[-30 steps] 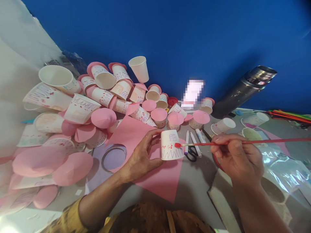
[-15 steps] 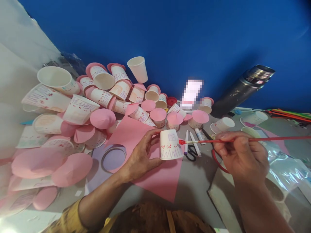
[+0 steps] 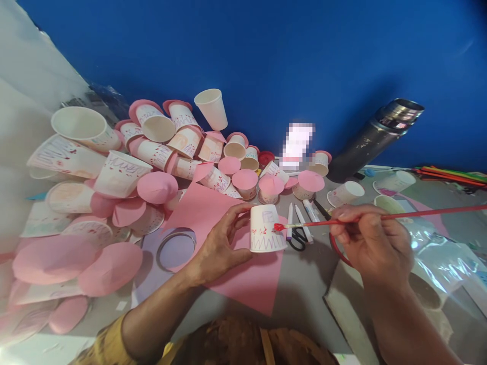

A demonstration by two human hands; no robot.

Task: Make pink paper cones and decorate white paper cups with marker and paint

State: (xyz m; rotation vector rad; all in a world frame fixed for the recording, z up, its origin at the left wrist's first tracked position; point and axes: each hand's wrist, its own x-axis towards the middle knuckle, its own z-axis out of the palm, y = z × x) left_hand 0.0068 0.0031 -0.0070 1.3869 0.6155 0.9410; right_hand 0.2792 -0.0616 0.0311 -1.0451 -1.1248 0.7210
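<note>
My left hand (image 3: 222,246) grips a white paper cup (image 3: 262,238) upside down, thumb low and fingers round its far left side. The cup bears a purple zigzag, a small purple window shape and several red dabs. In my right hand (image 3: 375,243) is a long, thin red paintbrush (image 3: 426,213), pinched between thumb and fingers. Its red-loaded tip meets the cup's right side, or is very close to it. Beneath the cup lies a pink paper sheet (image 3: 262,294).
Decorated cups (image 3: 122,175) with pink paper cones (image 3: 157,187) are piled at left. Markers (image 3: 303,223), scissors (image 3: 297,243) and a tape roll (image 3: 175,251) lie near the cup. A blurred bright phone-like screen (image 3: 297,145) and a dark flask (image 3: 375,142) stand behind.
The brush tip has moved slightly left and down along the cup's side, with my right hand shifting left. My left hand holds the cup nearly still. The whole view has shifted slightly.
</note>
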